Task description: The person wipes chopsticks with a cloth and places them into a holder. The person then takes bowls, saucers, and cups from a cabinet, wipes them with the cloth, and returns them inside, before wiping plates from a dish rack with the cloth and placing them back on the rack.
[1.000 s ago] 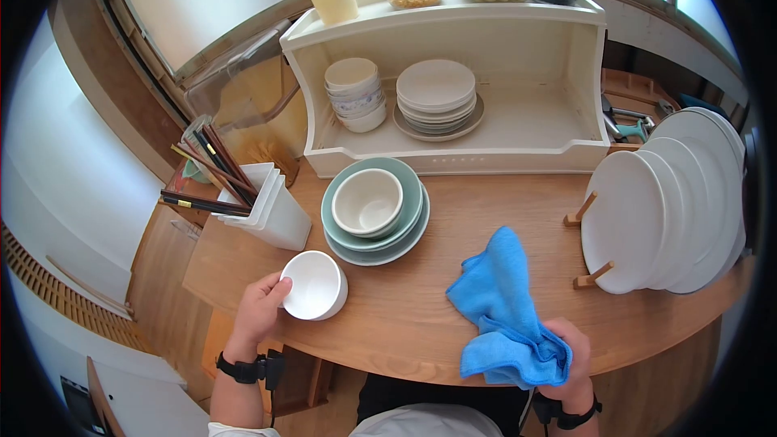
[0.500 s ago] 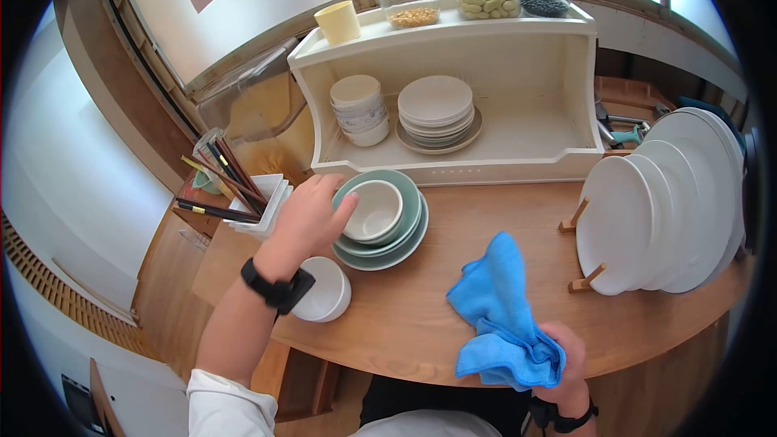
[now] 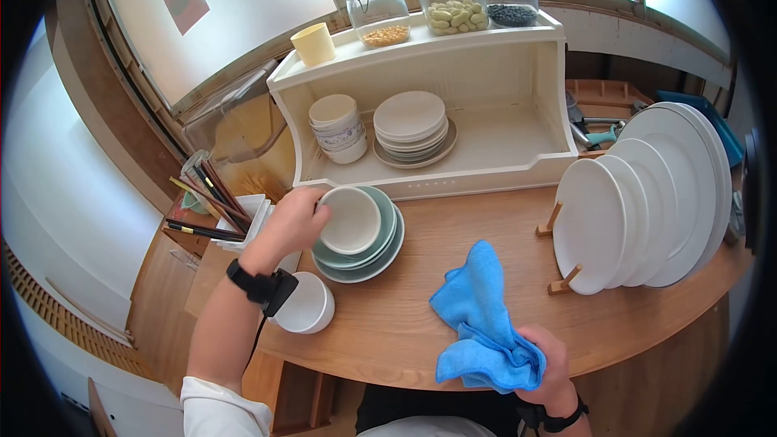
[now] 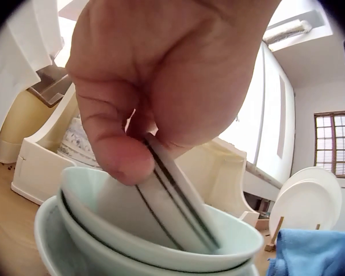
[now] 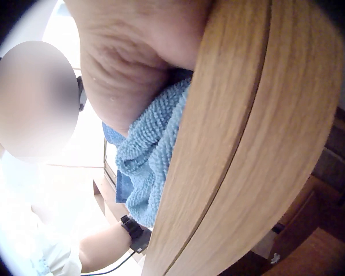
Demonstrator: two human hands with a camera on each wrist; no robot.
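Observation:
My left hand [image 3: 298, 222] pinches the rim of a small white bowl [image 3: 352, 222] between thumb and fingers. The left wrist view shows that bowl [image 4: 175, 215], dark lines round its side, tilted inside the stacked pale green bowls [image 4: 161, 244]. In the head view these green bowls [image 3: 387, 252] sit on the table below it. Another white bowl [image 3: 312, 304] stands nearer the table's front edge, partly behind the left wrist. At the front right, my right hand [image 3: 550, 360] grips a crumpled blue cloth [image 3: 486, 324]; the right wrist view shows the cloth [image 5: 152, 155] bunched beneath the hand.
A cream shelf [image 3: 518, 170] at the back holds stacked bowls [image 3: 337, 131] and plates [image 3: 411, 117], with glass jars [image 3: 452, 12] and a yellow cup [image 3: 313, 44] on top. White plates [image 3: 589, 226] stand in a wooden rack at right. White holders with chopsticks [image 3: 214, 202] are at left.
My left hand has let go of the near white bowl, reached up to the green stack and taken the small bowl's rim, tilting it. The right hand keeps holding the cloth.

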